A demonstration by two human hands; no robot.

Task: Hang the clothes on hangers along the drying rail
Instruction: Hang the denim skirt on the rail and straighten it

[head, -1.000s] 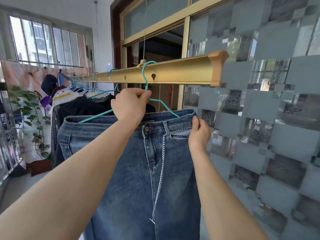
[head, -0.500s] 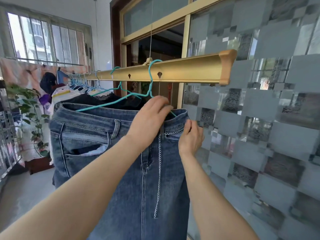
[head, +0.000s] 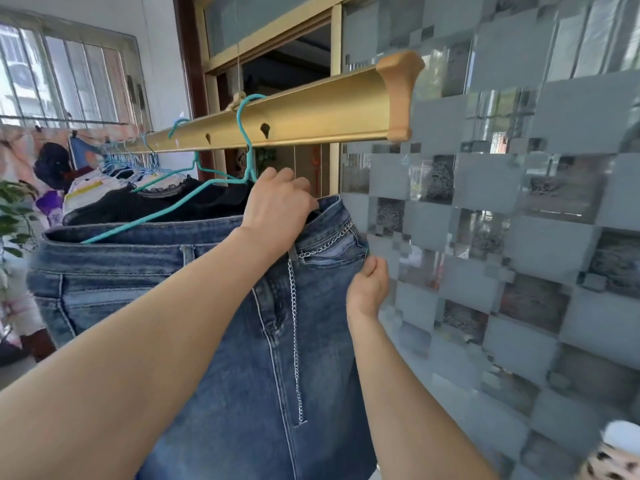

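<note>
— How far along is this, do you reckon?

— Well along, I'd say. The jeans [head: 225, 341] hang below the rail [head: 311, 112] on a teal hanger [head: 166, 211], and its hook is over the rail, not far from the capped end. Further down the rail there's a black top [head: 156, 206] and a crowd of other hangers [head: 121, 161] with clothes on them.

— So what are the hands doing?

— Tidying, by the look of it. The left hand [head: 277, 209] is just under the rail, fingers curled over the waistband and gripping it. The right hand [head: 369, 289] is lower, pinching the side edge of the jeans between thumb and fingers, next to the glass wall [head: 519, 237].

— Anything left to hang?

— Can't tell from here. No basket or pile shows anywhere. For this pair I'd guess only the straightening and letting go remain.

— What can't you see?

— The hanger's arm nearer the capped end is lost inside the waistband behind the left hand, so I can't say how it sits. The left fingertips are tucked out of sight too. The legs of the jeans run off below, and the clothes at the far end of the rail blur together. There's a spotted something far below the capped end, cut off; I couldn't name it.
</note>
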